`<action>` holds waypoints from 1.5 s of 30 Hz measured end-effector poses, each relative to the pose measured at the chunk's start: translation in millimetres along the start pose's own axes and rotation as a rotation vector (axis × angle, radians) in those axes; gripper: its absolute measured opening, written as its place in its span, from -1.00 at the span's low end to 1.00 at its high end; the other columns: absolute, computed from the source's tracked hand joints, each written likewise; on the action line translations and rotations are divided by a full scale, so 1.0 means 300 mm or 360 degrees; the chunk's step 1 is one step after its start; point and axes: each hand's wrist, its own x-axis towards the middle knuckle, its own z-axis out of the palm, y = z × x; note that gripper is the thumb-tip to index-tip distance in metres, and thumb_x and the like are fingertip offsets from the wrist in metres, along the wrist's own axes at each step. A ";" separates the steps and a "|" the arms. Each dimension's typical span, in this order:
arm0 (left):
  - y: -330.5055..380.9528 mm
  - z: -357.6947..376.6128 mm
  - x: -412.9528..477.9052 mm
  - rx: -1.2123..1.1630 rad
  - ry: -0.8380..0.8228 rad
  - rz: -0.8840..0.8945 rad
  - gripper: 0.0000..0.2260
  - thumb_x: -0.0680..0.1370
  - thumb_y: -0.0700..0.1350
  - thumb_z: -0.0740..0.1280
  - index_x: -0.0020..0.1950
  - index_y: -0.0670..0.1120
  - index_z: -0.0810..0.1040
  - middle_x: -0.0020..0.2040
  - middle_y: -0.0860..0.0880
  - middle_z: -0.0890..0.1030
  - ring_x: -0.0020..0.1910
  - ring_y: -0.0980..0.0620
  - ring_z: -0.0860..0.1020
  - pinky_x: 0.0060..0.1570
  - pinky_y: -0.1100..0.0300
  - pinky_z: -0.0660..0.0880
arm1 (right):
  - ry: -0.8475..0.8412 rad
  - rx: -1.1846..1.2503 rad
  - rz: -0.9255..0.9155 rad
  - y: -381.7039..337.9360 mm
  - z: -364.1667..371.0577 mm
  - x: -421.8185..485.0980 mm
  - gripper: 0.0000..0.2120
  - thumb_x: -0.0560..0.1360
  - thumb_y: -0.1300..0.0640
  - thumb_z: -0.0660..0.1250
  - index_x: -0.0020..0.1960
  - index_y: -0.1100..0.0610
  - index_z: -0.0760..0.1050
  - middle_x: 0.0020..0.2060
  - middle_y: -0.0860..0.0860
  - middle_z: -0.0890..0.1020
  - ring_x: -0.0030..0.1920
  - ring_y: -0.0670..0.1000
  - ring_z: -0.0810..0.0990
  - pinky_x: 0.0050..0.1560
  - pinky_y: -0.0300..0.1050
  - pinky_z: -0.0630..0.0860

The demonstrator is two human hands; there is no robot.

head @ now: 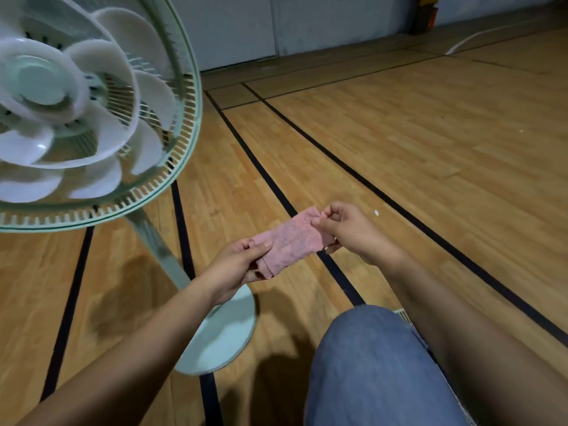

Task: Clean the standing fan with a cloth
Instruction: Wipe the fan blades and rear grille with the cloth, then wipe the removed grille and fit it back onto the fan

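Observation:
A pale green standing fan (181, 124) fills the upper left, its front guard off and its white blades (101, 87) bare. Its pole (159, 244) slants down to a round base (221, 339) on the floor. A folded pink cloth (292, 241) is stretched between my hands, to the right of the pole. My left hand (236, 265) pinches its lower left end, thumb on top. My right hand (347, 229) pinches its upper right end with curled fingers.
The floor is wood-patterned with black lines (270, 179). My knee in blue jeans (375, 364) rises at the lower right, with a grille-like object (407, 318) just behind it. A grey wall (239, 29) and a white cable (467, 40) lie at the far back.

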 end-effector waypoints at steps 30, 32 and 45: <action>-0.898 0.178 0.448 0.1420 0.0116 -0.0480 -0.63 0.67 -0.32 0.32 0.49 -0.16 0.55 0.43 -0.20 0.60 0.40 -0.22 0.58 0.39 0.01 0.53 | 0.0079 0.0251 0.1138 1.083 0.098 -0.041 -0.63 0.59 0.29 0.34 0.38 0.14 0.47 0.05 0.18 0.68 -0.14 0.13 0.71 -0.30 -0.10 0.64; -0.917 0.198 0.443 0.1438 0.0133 -0.0518 -0.58 0.66 -0.25 0.38 0.54 -0.11 0.51 0.45 -0.17 0.58 0.42 -0.20 0.57 0.40 -0.02 0.52 | 0.0081 0.0139 0.1205 1.118 0.093 -0.058 -0.57 0.60 0.25 0.34 0.46 0.14 0.41 0.20 0.17 0.62 0.07 0.20 0.70 0.06 0.09 0.71; -1.074 0.580 0.386 0.1089 -0.0403 -0.0760 -0.54 0.71 -0.18 0.37 0.61 -0.11 0.41 0.56 -0.10 0.49 0.51 -0.11 0.46 0.58 -0.11 0.36 | 0.1129 -0.0694 0.1308 1.335 -0.256 -0.423 -0.63 0.63 0.16 0.32 0.41 0.22 0.50 0.38 0.25 0.45 0.42 0.28 0.38 0.40 0.13 0.41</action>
